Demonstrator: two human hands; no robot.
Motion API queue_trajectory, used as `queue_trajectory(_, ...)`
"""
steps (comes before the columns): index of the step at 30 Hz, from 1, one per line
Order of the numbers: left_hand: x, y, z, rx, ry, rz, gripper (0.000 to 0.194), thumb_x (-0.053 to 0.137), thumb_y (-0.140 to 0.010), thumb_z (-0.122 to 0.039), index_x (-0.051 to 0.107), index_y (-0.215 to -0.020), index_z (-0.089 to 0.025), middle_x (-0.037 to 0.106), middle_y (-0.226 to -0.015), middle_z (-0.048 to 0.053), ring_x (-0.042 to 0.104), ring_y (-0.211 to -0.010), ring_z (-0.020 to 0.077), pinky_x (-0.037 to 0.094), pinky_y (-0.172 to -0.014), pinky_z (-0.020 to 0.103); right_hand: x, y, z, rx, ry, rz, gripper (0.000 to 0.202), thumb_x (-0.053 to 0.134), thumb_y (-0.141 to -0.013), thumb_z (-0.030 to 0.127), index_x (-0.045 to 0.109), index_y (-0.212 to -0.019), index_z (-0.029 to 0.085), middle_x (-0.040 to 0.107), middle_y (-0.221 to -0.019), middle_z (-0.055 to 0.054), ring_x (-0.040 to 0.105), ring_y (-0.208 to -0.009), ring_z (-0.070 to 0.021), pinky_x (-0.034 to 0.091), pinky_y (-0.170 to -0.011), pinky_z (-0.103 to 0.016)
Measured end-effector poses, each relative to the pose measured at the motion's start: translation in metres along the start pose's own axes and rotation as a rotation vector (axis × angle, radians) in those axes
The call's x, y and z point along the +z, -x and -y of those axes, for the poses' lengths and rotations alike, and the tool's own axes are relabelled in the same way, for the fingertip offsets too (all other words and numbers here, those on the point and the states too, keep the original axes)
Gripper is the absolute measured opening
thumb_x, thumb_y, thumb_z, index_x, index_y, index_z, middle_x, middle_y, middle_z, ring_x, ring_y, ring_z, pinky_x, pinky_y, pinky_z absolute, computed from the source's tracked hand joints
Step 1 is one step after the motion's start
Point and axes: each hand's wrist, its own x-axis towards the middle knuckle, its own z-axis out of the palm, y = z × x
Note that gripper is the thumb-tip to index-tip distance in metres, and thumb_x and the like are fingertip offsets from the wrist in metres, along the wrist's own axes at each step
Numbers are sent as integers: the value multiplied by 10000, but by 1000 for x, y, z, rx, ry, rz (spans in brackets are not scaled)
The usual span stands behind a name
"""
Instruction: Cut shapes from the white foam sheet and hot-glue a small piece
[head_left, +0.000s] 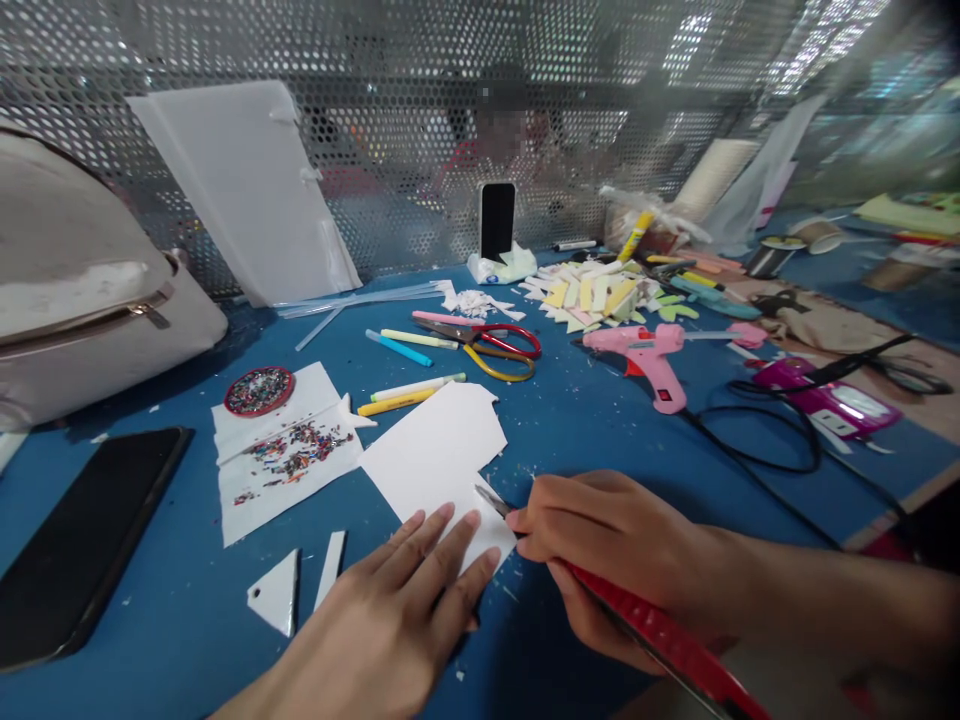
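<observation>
A white sheet (pixel 435 445) with a notched right edge lies on the blue table (pixel 315 680). My left hand (pixel 405 600) presses flat on its near part, fingers spread. In my right hand (pixel 607 550) is a red-handled craft knife (pixel 645 620), gripped near its blade, the tip touching the sheet's right side close to the notch. Left of my left hand lie a white triangular piece (pixel 276 592) with a small hole and a narrow white strip (pixel 330 568).
Scissors (pixel 499 345) and markers lie beyond the sheet. A pink glue gun (pixel 652 360) with a black cord is at right. Paper scraps (pixel 592 295) are heaped behind. At left are a dark phone (pixel 90 540), a white bag (pixel 90 290) and a paper with colored bits (pixel 285 500).
</observation>
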Motion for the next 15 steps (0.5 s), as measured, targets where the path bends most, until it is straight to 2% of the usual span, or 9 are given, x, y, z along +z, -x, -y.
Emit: queue_trajectory(15, 4, 3, 0, 4, -3, 31, 383, 374, -1065, -175, 668, -1303, -122, 650, -1346, 155, 648, -1198, 338, 615, -925, 437, -5, 14, 10, 15, -16, -40, 166, 459, -875, 56, 566, -919, 174, 630, -803, -45, 626, -752, -149, 515, -659, -244)
